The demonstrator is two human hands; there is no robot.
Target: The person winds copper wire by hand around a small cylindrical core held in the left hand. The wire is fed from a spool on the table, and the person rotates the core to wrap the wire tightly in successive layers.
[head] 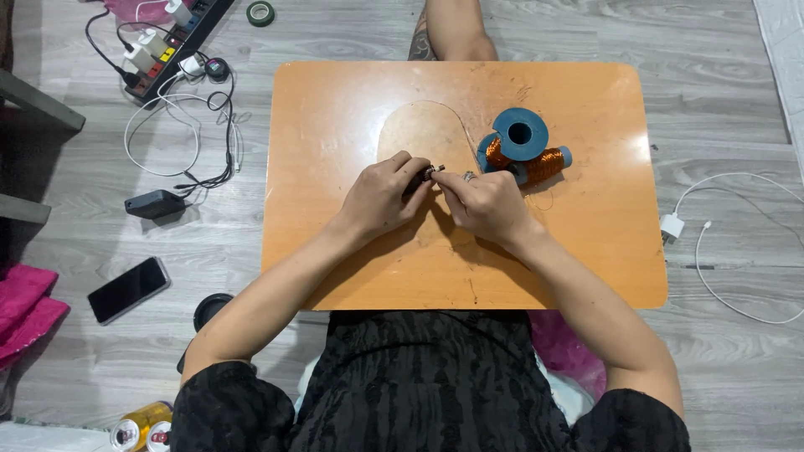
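Over the middle of a small orange table point(335, 109), my left hand point(381, 201) grips a small dark part with a metal tip point(429, 173). My right hand point(487, 203) meets it from the right, fingertips pinched at that tip; a ring shows on one finger. Whether the right fingers hold a fine wire is too small to tell. Just right of my hands stand two blue spools of copper wire: one upright point(520, 134), one lying on its side point(544, 165).
On the grey floor lie a power strip with plugs and cables point(167, 46), a dark adapter point(155, 203), a black phone point(128, 290), a green tape roll point(260, 12), a white charger cable point(712, 243), pink cloth point(25, 305) and cans point(138, 427).
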